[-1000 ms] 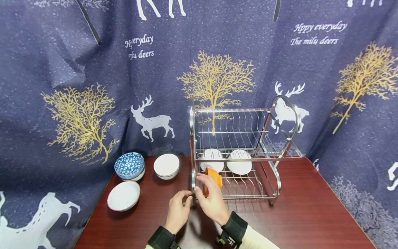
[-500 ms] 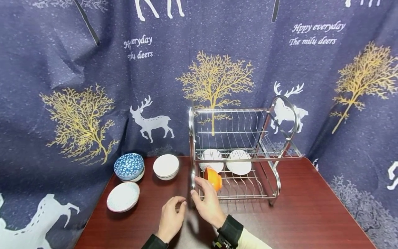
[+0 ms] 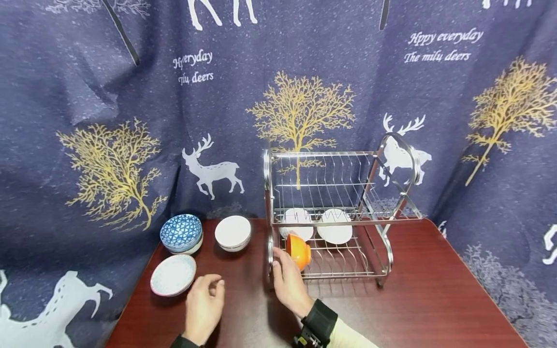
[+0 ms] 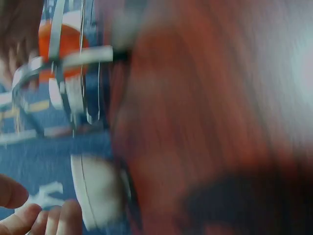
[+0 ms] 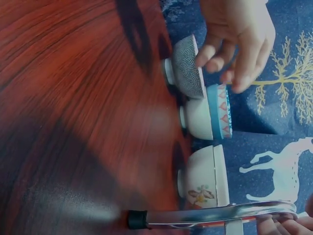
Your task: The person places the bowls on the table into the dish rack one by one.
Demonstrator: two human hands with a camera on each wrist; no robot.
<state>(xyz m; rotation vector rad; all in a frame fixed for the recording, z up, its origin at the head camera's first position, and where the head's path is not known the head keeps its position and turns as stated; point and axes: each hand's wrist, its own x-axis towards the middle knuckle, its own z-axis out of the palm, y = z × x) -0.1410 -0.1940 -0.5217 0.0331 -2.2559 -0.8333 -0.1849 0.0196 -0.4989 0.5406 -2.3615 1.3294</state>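
Note:
My left hand [image 3: 205, 307], fingers loosely bent and holding nothing, is just right of a speckled bowl [image 3: 173, 274]. In the left wrist view its fingertips [image 4: 71, 215] blur at the lower left. My right hand [image 3: 290, 285] is at the left front of a two-tier metal dish rack [image 3: 330, 223]. Its fingertips lie between the rack's left post and the rim of an orange bowl [image 3: 299, 252]; contact with either is unclear. The orange bowl stands on its side on the lower tier, its base facing right. Behind it, two white bowls [image 3: 335, 231] lean on the same tier.
On the left of the red-brown table [image 3: 417, 299] stand a blue-patterned bowl [image 3: 181, 231], stacked on another, and white bowls [image 3: 233, 232], one in the other. A dark blue curtain [image 3: 226, 96] with trees and deer hangs behind.
My left hand has moved left, from the rack's front corner towards the speckled bowl. My right hand has shifted slightly, its thumb closer to the fingers. More of the orange bowl shows than a second ago.

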